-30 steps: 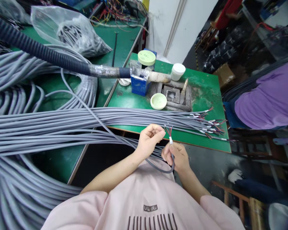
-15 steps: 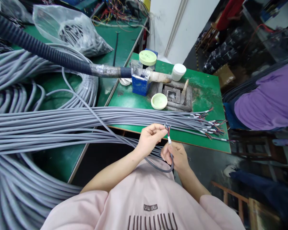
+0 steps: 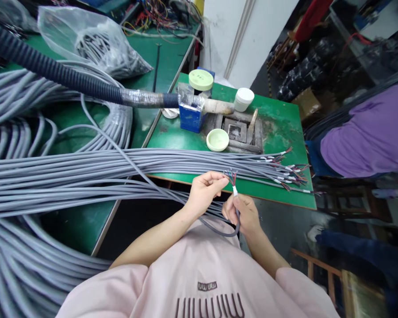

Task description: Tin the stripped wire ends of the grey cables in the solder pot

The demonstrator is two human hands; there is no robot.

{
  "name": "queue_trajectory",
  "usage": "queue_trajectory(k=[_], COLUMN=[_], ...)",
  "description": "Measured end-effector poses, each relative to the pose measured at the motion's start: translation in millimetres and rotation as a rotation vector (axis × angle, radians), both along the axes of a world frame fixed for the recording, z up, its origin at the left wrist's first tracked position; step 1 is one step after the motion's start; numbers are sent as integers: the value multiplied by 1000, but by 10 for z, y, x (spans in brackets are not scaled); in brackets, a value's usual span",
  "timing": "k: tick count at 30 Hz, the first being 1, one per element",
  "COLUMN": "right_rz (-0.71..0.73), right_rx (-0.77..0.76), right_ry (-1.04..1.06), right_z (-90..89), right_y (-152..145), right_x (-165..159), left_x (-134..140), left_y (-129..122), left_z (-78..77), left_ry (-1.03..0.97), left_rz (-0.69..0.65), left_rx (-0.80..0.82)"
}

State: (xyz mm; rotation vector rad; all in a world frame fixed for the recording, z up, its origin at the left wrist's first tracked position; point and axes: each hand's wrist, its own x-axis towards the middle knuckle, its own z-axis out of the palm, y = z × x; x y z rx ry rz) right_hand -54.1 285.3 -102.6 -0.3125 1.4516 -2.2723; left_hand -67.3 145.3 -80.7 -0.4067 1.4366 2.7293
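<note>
My right hand [image 3: 243, 213] is closed around the end of a grey cable [image 3: 238, 223], just below a white sleeve [image 3: 235, 191]. Thin coloured wires [image 3: 232, 177] fan out upward from that sleeve, with bare tips. Thumb and forefinger of my left hand [image 3: 208, 187] pinch at the wires' left side. The cable loops down in front of my shirt. Behind my hands, a bundle of grey cables [image 3: 172, 161] lies across the green table, its stripped ends [image 3: 293, 173] fanned at the right.
Beyond the bundle stand a solder pot [image 3: 238, 131], a pale green dish [image 3: 218, 140], a white jar [image 3: 244, 99] and a blue box [image 3: 190, 117] under a ribbed hose [image 3: 86, 86]. Coiled cables [image 3: 119, 119] fill the left. A person in purple [image 3: 368, 132] is at the right.
The wires at the cable end have spread wider apart. My left fingers remain at them, and my right hand keeps its hold. The whole view has shifted slightly.
</note>
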Motion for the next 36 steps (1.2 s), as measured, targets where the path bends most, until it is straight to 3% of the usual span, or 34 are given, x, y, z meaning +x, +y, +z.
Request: queue_trajectory(k=[6, 12, 18, 25, 36], right_rz=[-17, 5, 3, 14, 8], right_rx=[58, 13, 19, -6, 32], right_ry=[-55, -104, -106, -115, -100], right_z=[28, 39, 26, 24, 29], right_y=[-9, -19, -13, -15, -29], right_x=[-6, 0, -22, -22, -12], left_x=[-1, -59, -21, -15, -84], left_y=[13, 66, 70, 44, 68], left_z=[-34, -67, -110, -130, -118], left_ry=[3, -26, 68, 143, 119], left_rz=[-14, -29, 3, -122, -66], left_rx=[-38, 28, -19, 49, -15])
